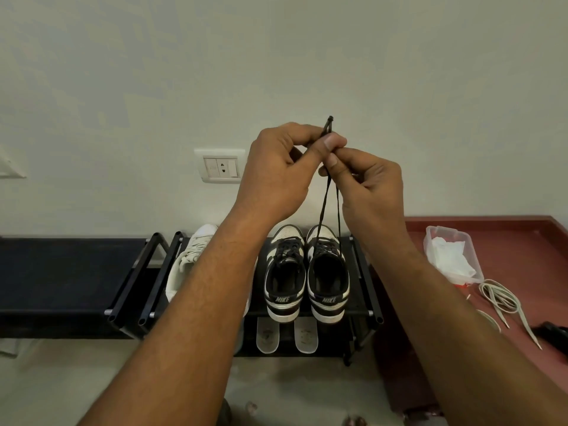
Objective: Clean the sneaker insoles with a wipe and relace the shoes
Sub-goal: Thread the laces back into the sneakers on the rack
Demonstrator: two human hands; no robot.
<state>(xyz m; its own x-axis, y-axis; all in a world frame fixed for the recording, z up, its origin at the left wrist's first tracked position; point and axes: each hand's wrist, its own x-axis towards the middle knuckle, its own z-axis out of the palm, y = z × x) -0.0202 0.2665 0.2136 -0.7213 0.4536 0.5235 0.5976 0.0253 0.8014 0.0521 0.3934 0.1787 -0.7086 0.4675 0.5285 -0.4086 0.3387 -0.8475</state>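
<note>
Both hands are up in front of the wall, meeting on the black lace [328,195]. The left hand [276,170] pinches the two ends between thumb and forefinger, with the tips poking out above. The right hand [368,186] pinches the same strands just below, other fingers loosely curled.

From there the strands drop straight down to the right sneaker [327,272], which sits heel-out at the front edge of the rack [364,307], near the right end of the top shelf. The left sneaker [285,272] stands just beside it, laces looking loose. Two insoles [267,335] lie on the lower shelf right under the pair, sticking out past the front. A white sneaker [190,256] sits further left on the top shelf, partly behind the left forearm. On the red ledge [507,229] to the right, a tub [448,253] of wipes sits near the back-left corner, with white laces [504,299] near the left edge.

My guess at what could bite:
- The heels overhang the shelf edge, so a hard upward tug to even the ends could tip that shoe off.
- If the ends aren't matched now, the lacing comes out lopsided.
- The insoles aren't back in yet, and cinching first would make refitting them a pain.
</note>
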